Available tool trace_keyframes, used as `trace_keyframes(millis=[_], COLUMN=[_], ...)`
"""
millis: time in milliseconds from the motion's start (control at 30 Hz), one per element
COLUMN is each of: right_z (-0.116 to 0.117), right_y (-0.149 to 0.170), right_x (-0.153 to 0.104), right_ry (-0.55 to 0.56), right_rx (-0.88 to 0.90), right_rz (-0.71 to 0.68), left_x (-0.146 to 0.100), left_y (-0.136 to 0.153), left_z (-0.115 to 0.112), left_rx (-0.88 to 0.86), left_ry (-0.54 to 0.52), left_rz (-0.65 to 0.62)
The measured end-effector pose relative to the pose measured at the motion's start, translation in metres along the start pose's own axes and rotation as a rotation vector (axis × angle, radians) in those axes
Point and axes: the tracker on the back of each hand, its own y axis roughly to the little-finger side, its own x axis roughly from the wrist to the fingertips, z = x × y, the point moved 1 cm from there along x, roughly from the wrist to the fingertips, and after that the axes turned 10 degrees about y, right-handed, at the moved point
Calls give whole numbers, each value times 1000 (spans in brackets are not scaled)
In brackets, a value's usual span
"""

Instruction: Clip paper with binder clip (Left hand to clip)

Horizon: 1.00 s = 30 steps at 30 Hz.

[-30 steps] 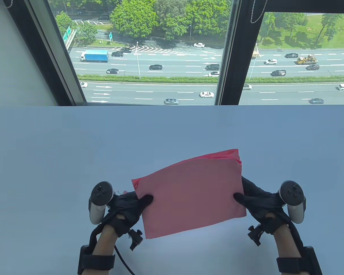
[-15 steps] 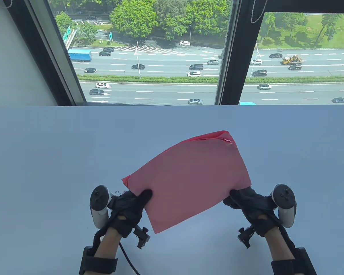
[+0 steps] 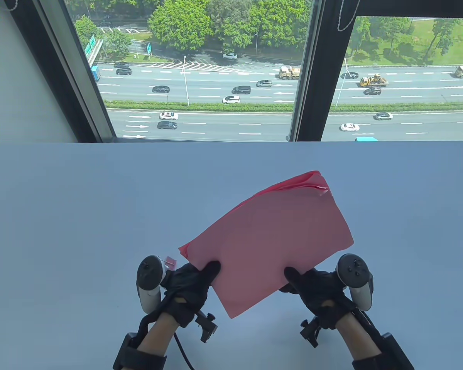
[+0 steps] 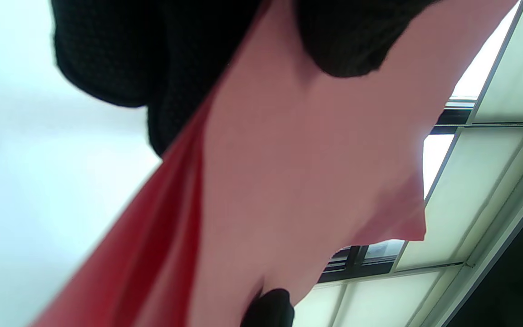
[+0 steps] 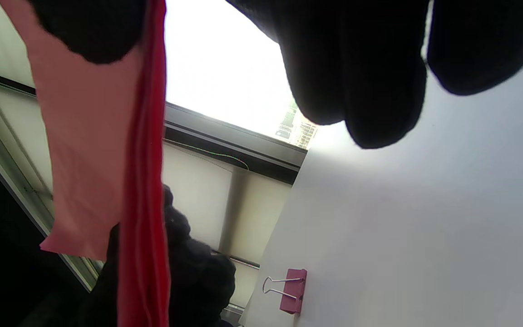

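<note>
A stack of pink paper sheets [image 3: 270,243] is held above the table, tilted, its far corner raised. My left hand [image 3: 193,283] grips its left edge, thumb on top. My right hand [image 3: 312,287] grips its lower right edge, thumb on top. In the left wrist view the paper [image 4: 288,181] runs between my thumb and fingers. In the right wrist view the sheets [image 5: 107,150] show edge-on. A pink binder clip [image 5: 291,290] with wire handles lies on the table; in the table view a bit of it [image 3: 171,262] shows behind my left hand.
The white table [image 3: 100,200] reaches to a window [image 3: 200,69] at its far edge. A white wall panel [image 3: 19,77] stands at the back left.
The paper has turned further counter-clockwise and shifted right. My right hand has slid left along the lower edge; my left hand has moved right. The clip now peeks out behind my left hand.
</note>
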Motion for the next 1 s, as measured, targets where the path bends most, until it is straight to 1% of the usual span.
trace_keyframes(millis=[100,167,300,333,400,467,600,700,800,933,1000], right_z=[8,13,22,23,20,13,0,-6,-11,-22,-35], right_y=[-1,-2,-3,-3,-5,-8,-9,-8,-6,-6,-6], right_x=[-1,-2,-3,-3,-2,-1,-1,1,1,2,3], right_ry=[-39,-79,-170,-168,-111,-49,85,127,172,210,253], right_rx=[-35,-62,-87,-85,-42,-6,93,193,262,233,219], right_rz=[0,1,3,4,-22,-41,-72,-69,-72,-80,-82], left_x=[0,0,0,0,1,2,4,6,7,9,6], left_y=[2,2,2,2,3,4,8,8,8,3,-9], left_z=[-3,-6,-10,-11,-11,-13,-21,-26,-30,-27,-14], left_rx=[-3,-11,-6,-2,12,19,51,97,136,247,398], left_ry=[-2,-17,-10,-8,7,51,98,162,192,224,185], left_rz=[-2,-6,-17,-15,-6,8,34,49,68,73,51])
